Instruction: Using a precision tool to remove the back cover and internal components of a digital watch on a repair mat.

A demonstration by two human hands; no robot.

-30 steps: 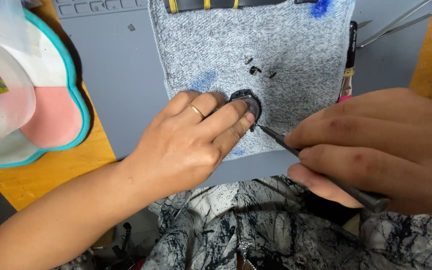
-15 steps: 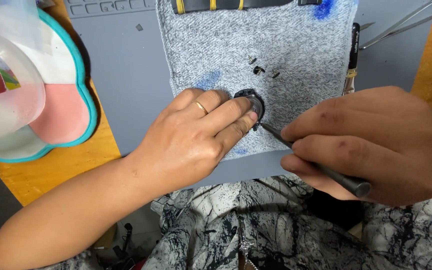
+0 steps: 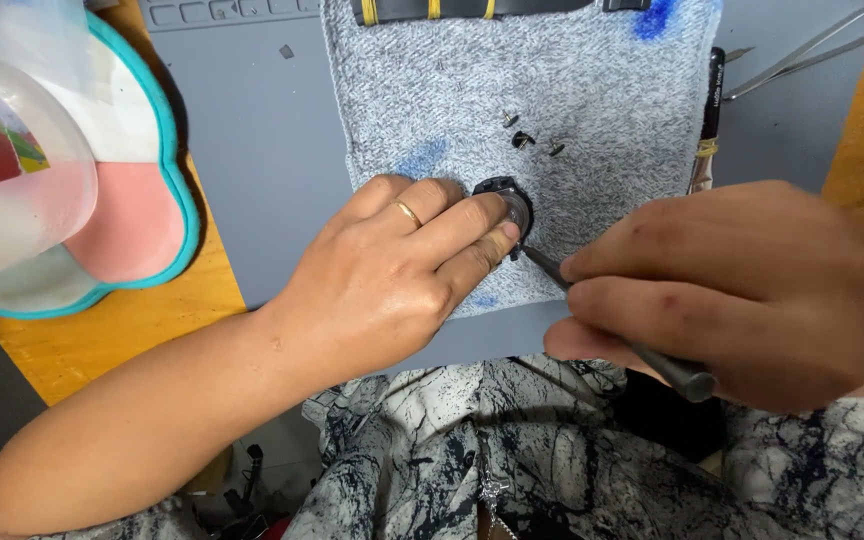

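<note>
Little has moved since a second ago: your left hand (image 3: 392, 280) has stayed pressed on the small dark round part (image 3: 505, 205), and your right hand (image 3: 742, 290) has slid only slightly toward you while keeping the tool (image 3: 602, 315) aimed at it. That steadiness suggests you are mid-way through working one spot, not shifting to another.

Your left fingers (image 3: 472, 225) lie close together, index and middle clamping the part down on the grey cloth (image 3: 572, 90). The part sits right at their tips, half covered. Your right fingers are closed tight round the tool's shaft, its tip touching the part's near edge, just beside your left fingertips.

Three tiny screws (image 3: 530, 135) lie loose on the cloth just beyond your left fingertips. A pen (image 3: 710, 100) rests at the cloth's edge, beyond your right knuckles.
</note>
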